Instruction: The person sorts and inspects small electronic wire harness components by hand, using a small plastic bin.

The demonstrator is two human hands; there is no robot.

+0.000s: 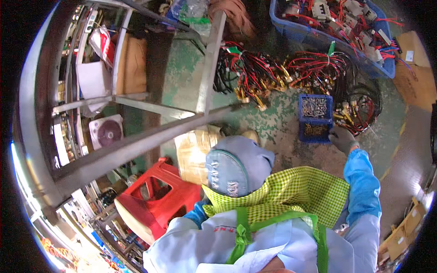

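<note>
My right hand [342,139], in a grey glove, reaches down to the right edge of a small blue bin [314,140] holding small brass-coloured parts. Its fingers look bent together at the rim; what they hold, if anything, is too small to make out. A second small blue bin [315,120] with silvery pieces adjoins it on the far side. Right beside my hand lies a coiled bundle of red and black wires [364,116] with brass fittings. My left hand does not show; only its blue sleeve cuff [196,214] appears, beside the checked apron [296,186].
Two more wire bundles [259,73] with green ties lie on the worn green floor. A large blue crate [291,29] of wired parts stands beyond them. Metal frame bars [136,139] cross the left side. A red plastic stool [159,195] stands at left, near a fan [108,132].
</note>
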